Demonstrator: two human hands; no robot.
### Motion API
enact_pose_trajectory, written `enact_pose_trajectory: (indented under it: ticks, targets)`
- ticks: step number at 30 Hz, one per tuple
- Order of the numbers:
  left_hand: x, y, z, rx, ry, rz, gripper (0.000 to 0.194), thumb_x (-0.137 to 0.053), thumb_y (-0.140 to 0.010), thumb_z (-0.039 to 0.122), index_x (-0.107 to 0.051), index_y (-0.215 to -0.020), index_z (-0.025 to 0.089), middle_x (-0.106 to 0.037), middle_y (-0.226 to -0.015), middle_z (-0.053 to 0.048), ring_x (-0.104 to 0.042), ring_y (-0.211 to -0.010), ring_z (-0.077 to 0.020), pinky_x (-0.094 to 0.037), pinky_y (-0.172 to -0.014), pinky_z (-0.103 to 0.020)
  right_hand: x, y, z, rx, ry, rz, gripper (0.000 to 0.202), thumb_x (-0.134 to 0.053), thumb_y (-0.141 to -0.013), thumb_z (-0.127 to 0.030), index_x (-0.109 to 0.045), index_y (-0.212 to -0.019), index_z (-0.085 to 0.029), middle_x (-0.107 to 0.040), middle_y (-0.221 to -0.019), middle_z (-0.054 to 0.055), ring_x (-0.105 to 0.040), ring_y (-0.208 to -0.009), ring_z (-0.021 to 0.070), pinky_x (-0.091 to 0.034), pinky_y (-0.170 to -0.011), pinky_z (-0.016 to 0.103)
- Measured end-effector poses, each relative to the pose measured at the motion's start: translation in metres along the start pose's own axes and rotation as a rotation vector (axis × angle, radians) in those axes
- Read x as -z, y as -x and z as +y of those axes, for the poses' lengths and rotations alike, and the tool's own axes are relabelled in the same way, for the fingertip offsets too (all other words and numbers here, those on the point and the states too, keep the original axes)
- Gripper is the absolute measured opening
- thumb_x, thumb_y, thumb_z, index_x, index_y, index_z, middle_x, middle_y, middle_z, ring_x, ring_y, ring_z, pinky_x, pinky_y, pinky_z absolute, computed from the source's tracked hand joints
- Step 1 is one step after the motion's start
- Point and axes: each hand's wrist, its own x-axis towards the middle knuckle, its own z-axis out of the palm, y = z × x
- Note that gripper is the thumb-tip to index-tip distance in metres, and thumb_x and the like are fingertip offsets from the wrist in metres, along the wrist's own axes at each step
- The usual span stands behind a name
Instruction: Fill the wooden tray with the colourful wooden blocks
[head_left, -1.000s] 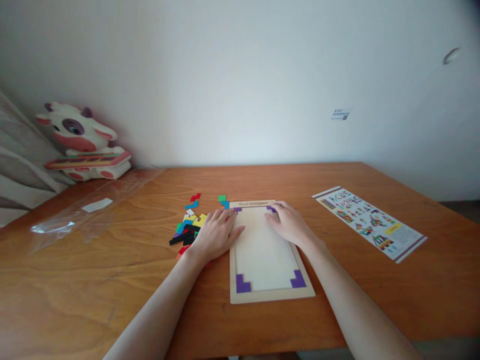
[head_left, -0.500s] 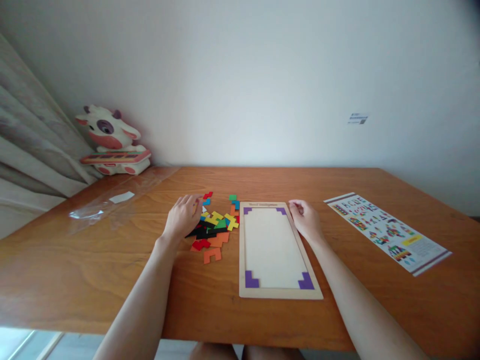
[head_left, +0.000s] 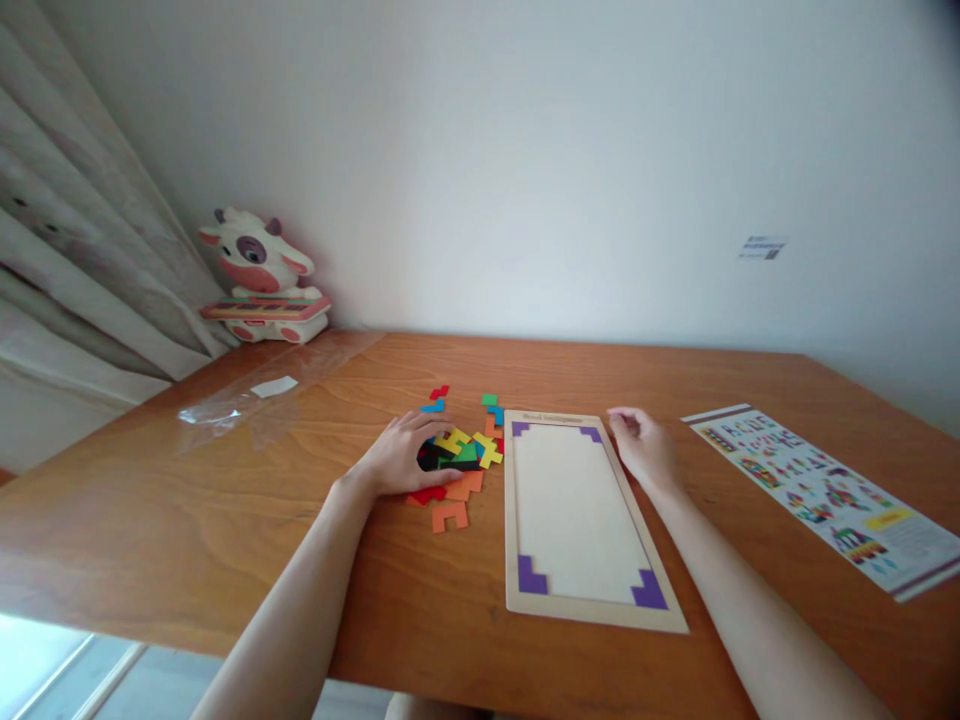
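Note:
My left hand (head_left: 401,455) lies over the left side of a pile of flat coloured puzzle pieces (head_left: 459,453), thumb and fingers apart around some black ones. It covers part of the pile. An orange U-shaped piece (head_left: 450,517) lies at the pile's near side. To the right is a wooden puzzle board (head_left: 585,520) with a pale bare middle and purple stepped pieces (head_left: 531,576) in its four corners. My right hand (head_left: 643,450) rests by the board's far right corner, fingers curled closed, with nothing visible in them.
A printed pattern sheet (head_left: 832,490) lies on the right of the wooden table (head_left: 262,540). Clear plastic wrap (head_left: 247,405) with a white slip is at the left. Behind it sits a cow-shaped toy keyboard (head_left: 266,285), near the curtain (head_left: 82,240) and the wall.
My left hand has moved nearer and right, from the far left of the pile down onto it, and its fingers have spread. My right hand stays beside the board. The view has shifted left.

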Motion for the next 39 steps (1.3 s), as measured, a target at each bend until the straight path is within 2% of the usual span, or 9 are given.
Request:
enact_pose_trajectory:
  ticks: [8,14,19,22,26,28,31,35,39]
  targets:
    - [-0.008,-0.009,0.002,-0.045,-0.013,0.106,0.029,-0.059,-0.092,0.043,-0.073,-0.105,0.022,-0.075,-0.108,-0.007,-0.068,-0.105,-0.0251,-0.052,-0.097,-0.039,0.004,-0.002,-0.003,-0.002,-0.035,-0.001,0.037,-0.053,-0.081,-0.048,-0.07,-0.09,-0.017,-0.075,-0.088,0.013,-0.067,-0.078,0.0246,-0.05,-0.078,0.038]
    - [-0.01,-0.016,-0.001,0.014,0.006,0.103,0.03,-0.058,-0.091,0.045,-0.074,-0.104,0.023,-0.076,-0.108,-0.006,-0.069,-0.104,-0.0233,-0.052,-0.095,-0.034,0.005,-0.007,0.001,-0.011,-0.07,0.013,0.034,-0.053,-0.08,-0.046,-0.07,-0.088,-0.017,-0.075,-0.087,0.013,-0.067,-0.079,0.0247,-0.05,-0.078,0.038]
    - [-0.003,-0.029,-0.011,0.108,0.034,0.057,0.034,-0.054,-0.091,0.049,-0.077,-0.088,0.024,-0.079,-0.095,-0.003,-0.073,-0.09,-0.0225,-0.054,-0.083,-0.027,0.003,-0.015,0.002,-0.024,-0.057,0.026,0.029,-0.054,-0.079,-0.042,-0.071,-0.085,-0.018,-0.074,-0.08,0.01,-0.066,-0.075,0.0246,-0.05,-0.075,0.038]
    - [-0.001,-0.033,-0.011,0.235,0.107,0.13,0.037,-0.057,-0.087,0.055,-0.077,-0.086,0.023,-0.079,-0.087,-0.003,-0.074,-0.081,-0.023,-0.055,-0.074,-0.025,0.002,-0.017,0.004,-0.023,-0.076,0.022,0.03,-0.053,-0.079,-0.042,-0.071,-0.086,-0.018,-0.074,-0.081,0.01,-0.066,-0.075,0.0245,-0.05,-0.074,0.038]
    - [-0.005,-0.034,-0.002,0.381,0.323,0.244,0.045,-0.053,-0.09,0.059,-0.073,-0.084,0.019,-0.075,-0.074,-0.002,-0.072,-0.07,-0.0196,-0.054,-0.067,-0.024,0.001,-0.015,0.005,-0.021,-0.121,0.009,0.034,-0.055,-0.081,-0.046,-0.07,-0.09,-0.018,-0.074,-0.083,0.011,-0.066,-0.074,0.0241,-0.05,-0.073,0.038]
    - [-0.007,-0.035,0.005,0.377,0.43,0.243,0.048,-0.051,-0.09,0.061,-0.07,-0.079,0.018,-0.072,-0.071,-0.002,-0.069,-0.067,-0.0181,-0.053,-0.064,-0.023,0.001,-0.014,0.005,-0.009,-0.144,-0.006,0.036,-0.055,-0.081,-0.048,-0.07,-0.091,-0.017,-0.074,-0.084,0.011,-0.066,-0.075,0.0241,-0.05,-0.073,0.038]
    - [-0.011,-0.036,0.015,0.342,0.562,0.212,0.046,-0.055,-0.089,0.06,-0.072,-0.089,0.018,-0.074,-0.077,-0.002,-0.07,-0.073,-0.0183,-0.055,-0.068,-0.024,0.002,-0.01,-0.001,0.01,-0.162,-0.019,0.039,-0.054,-0.084,-0.051,-0.069,-0.094,-0.017,-0.073,-0.083,0.011,-0.065,-0.074,0.0234,-0.05,-0.072,0.037]
    - [-0.018,-0.037,0.027,0.35,0.703,0.269,0.044,-0.063,-0.085,0.058,-0.073,-0.101,0.018,-0.077,-0.089,-0.004,-0.072,-0.082,-0.02,-0.058,-0.076,-0.027,0.002,0.001,-0.018,0.096,-0.17,-0.078,0.035,-0.054,-0.087,-0.049,-0.068,-0.096,-0.018,-0.073,-0.085,0.01,-0.064,-0.071,0.0209,-0.049,-0.068,0.034]
    - [-0.023,-0.045,0.044,0.362,0.732,0.286,0.046,-0.062,-0.085,0.06,-0.075,-0.098,0.017,-0.076,-0.084,-0.003,-0.071,-0.077,-0.0187,-0.057,-0.072,-0.026,0.002,0.016,-0.043,0.178,-0.25,-0.211,0.032,-0.054,-0.091,-0.047,-0.068,-0.098,-0.018,-0.072,-0.084,0.007,-0.062,-0.069,0.0177,-0.047,-0.063,0.029]
